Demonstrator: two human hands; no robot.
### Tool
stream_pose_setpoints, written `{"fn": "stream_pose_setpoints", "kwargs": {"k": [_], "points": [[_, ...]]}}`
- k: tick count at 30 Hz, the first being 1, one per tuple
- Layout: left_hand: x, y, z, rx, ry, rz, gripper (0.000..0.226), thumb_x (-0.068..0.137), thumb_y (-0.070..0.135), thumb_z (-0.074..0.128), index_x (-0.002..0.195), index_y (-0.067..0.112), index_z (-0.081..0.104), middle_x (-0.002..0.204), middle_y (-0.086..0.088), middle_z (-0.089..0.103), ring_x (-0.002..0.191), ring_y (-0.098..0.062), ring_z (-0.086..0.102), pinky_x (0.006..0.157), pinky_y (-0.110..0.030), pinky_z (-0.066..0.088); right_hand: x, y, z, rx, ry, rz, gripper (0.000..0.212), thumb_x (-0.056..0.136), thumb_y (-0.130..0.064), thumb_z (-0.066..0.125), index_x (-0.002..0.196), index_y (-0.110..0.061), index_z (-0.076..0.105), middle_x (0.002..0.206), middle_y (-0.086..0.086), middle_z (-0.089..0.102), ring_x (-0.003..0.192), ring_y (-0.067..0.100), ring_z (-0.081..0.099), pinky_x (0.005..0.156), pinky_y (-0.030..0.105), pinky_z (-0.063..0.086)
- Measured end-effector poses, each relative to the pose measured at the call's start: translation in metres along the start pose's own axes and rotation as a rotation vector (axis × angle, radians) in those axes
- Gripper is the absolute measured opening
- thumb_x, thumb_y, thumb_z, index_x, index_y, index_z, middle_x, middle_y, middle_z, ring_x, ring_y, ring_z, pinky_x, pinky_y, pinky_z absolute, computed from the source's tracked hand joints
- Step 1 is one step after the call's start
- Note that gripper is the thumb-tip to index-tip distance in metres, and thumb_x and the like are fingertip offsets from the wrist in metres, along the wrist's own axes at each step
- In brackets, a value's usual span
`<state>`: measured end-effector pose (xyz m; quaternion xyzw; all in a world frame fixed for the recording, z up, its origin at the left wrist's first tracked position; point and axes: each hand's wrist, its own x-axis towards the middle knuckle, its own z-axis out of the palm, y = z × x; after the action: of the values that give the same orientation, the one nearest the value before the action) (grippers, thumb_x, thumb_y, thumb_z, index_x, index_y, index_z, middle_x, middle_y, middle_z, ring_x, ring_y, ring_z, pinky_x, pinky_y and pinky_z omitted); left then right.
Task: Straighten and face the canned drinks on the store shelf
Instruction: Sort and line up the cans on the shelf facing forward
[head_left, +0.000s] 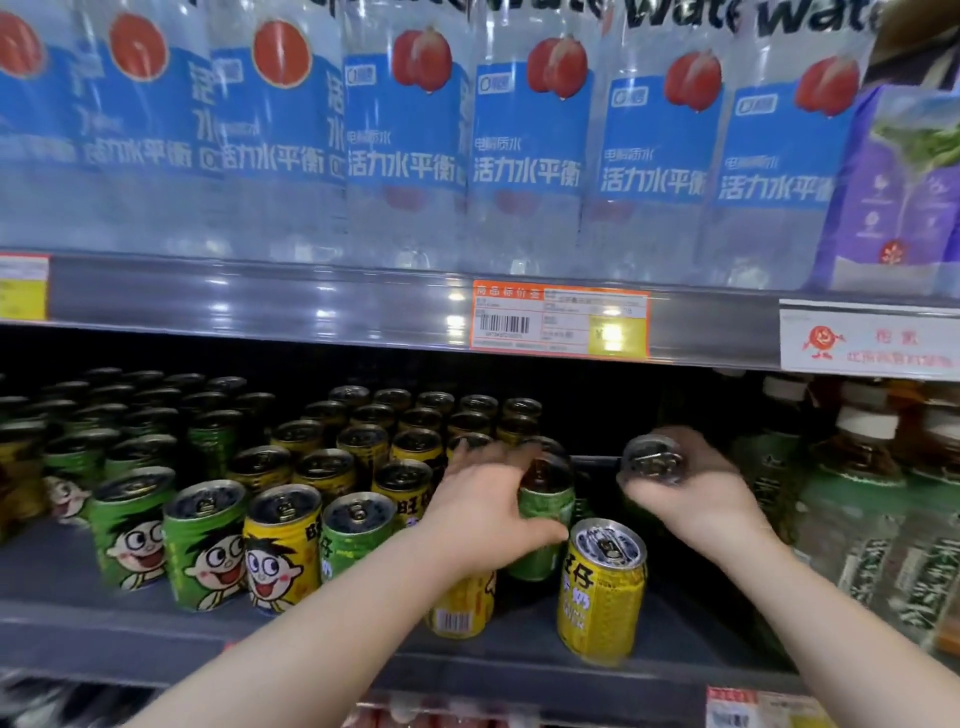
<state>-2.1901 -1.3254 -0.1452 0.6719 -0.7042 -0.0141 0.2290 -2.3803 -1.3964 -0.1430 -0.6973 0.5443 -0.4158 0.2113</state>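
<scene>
Green and yellow cartoon-faced cans stand in rows on the lower grey shelf (156, 623). My left hand (483, 509) wraps around a green can (545, 519) standing upright in the second row. My right hand (691, 499) holds another can (652, 460) tipped so its silver top faces me, above the dark gap at the right of the rows. A yellow can (600, 592) stands alone near the shelf front between my wrists, label turned sideways. Another yellow can (460, 605) is partly hidden under my left forearm.
Large water bottles (405, 135) with blue labels fill the upper shelf. A price tag (558, 322) sits on the rail above the cans. Green tea bottles (857, 499) stand to the right of the cans. A purple pack (898, 192) is at the upper right.
</scene>
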Motion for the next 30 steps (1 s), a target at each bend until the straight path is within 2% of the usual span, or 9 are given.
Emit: {"fn": "stream_pose_setpoints", "kwargs": {"k": [2,6,9,16,18,21,25,27,30], "points": [[-0.002,0.001,-0.004,-0.224,0.164,0.0,0.084,0.074,0.048,0.068,0.144,0.03,0.025,0.148,-0.002,0.031,0.134,-0.021,0.034,0.112,-0.03,0.027,-0.004,-0.02,-0.007,0.02,0.056,-0.112,0.048,0.066,-0.023,0.079,0.11,-0.024,0.06,0.094,0.001,0.063,0.094,0.023,0.063,0.08,0.026,0.044],[-0.02,-0.003,-0.018,-0.413,0.429,-0.014,0.079,0.073,0.034,0.074,0.141,0.025,0.034,0.131,0.005,0.037,0.122,-0.006,0.037,0.097,-0.01,0.024,-0.011,-0.05,0.003,0.133,0.036,-0.258,0.056,0.059,-0.033,0.078,0.111,-0.026,0.061,0.097,0.0,0.065,0.097,0.021,0.062,0.086,0.026,0.044],[-0.047,-0.022,-0.032,-0.475,0.588,-0.042,0.083,0.067,0.041,0.072,0.14,0.022,0.036,0.127,0.007,0.039,0.116,-0.001,0.038,0.093,-0.001,0.026,-0.02,-0.077,0.024,0.176,-0.042,-0.371,0.046,0.068,-0.019,0.079,0.11,-0.022,0.061,0.091,-0.003,0.059,0.09,0.014,0.057,0.079,0.018,0.036],[-0.11,-0.113,-0.088,-0.468,0.839,-0.182,0.08,0.067,0.034,0.071,0.139,0.025,0.036,0.113,0.025,0.041,0.112,0.002,0.045,0.092,0.002,0.03,-0.039,-0.159,0.09,0.246,-0.252,-0.521,0.033,0.069,-0.032,0.078,0.091,-0.03,0.055,0.081,-0.015,0.058,0.089,0.013,0.056,0.071,0.017,0.036],[-0.129,-0.151,-0.103,-0.429,0.874,-0.233,0.079,0.069,0.03,0.074,0.139,0.021,0.038,0.113,0.023,0.042,0.112,0.001,0.043,0.088,0.005,0.029,-0.052,-0.187,0.117,0.271,-0.312,-0.543,0.033,0.069,-0.033,0.077,0.091,-0.032,0.053,0.082,-0.025,0.052,0.083,0.007,0.052,0.06,0.01,0.036],[-0.163,-0.21,-0.126,-0.373,0.87,-0.301,0.089,0.059,0.045,0.07,0.138,0.019,0.04,0.119,0.013,0.045,0.112,0.001,0.041,0.087,0.002,0.027,-0.073,-0.227,0.166,0.345,-0.392,-0.61,0.044,0.05,-0.053,0.069,0.089,-0.04,0.052,0.089,-0.025,0.057,0.083,-0.004,0.057,0.065,0.001,0.038],[-0.205,-0.283,-0.149,-0.258,0.817,-0.366,0.097,0.051,0.061,0.056,0.137,0.016,0.043,0.108,0.019,0.046,0.101,0.002,0.042,0.083,0.003,0.027,-0.093,-0.281,0.236,0.346,-0.465,-0.661,0.042,0.063,-0.036,0.079,0.092,-0.038,0.049,0.087,-0.026,0.053,0.079,-0.01,0.053,0.064,-0.003,0.036],[-0.218,-0.314,-0.156,-0.243,0.771,-0.379,0.099,0.05,0.061,0.057,0.137,0.018,0.043,0.109,0.011,0.048,0.101,-0.001,0.043,0.088,-0.008,0.03,-0.099,-0.304,0.268,0.281,-0.479,-0.685,0.04,0.069,-0.032,0.077,0.098,-0.033,0.05,0.086,-0.023,0.053,0.079,-0.002,0.053,0.064,-0.001,0.035],[-0.227,-0.348,-0.162,-0.263,0.686,-0.405,0.089,0.061,0.045,0.076,0.139,0.023,0.041,0.116,0.008,0.045,0.106,-0.003,0.042,0.092,-0.021,0.033,-0.101,-0.323,0.309,0.161,-0.531,-0.622,0.048,0.069,-0.038,0.076,0.11,-0.029,0.053,0.096,-0.011,0.058,0.09,0.009,0.056,0.077,0.018,0.043]]}}
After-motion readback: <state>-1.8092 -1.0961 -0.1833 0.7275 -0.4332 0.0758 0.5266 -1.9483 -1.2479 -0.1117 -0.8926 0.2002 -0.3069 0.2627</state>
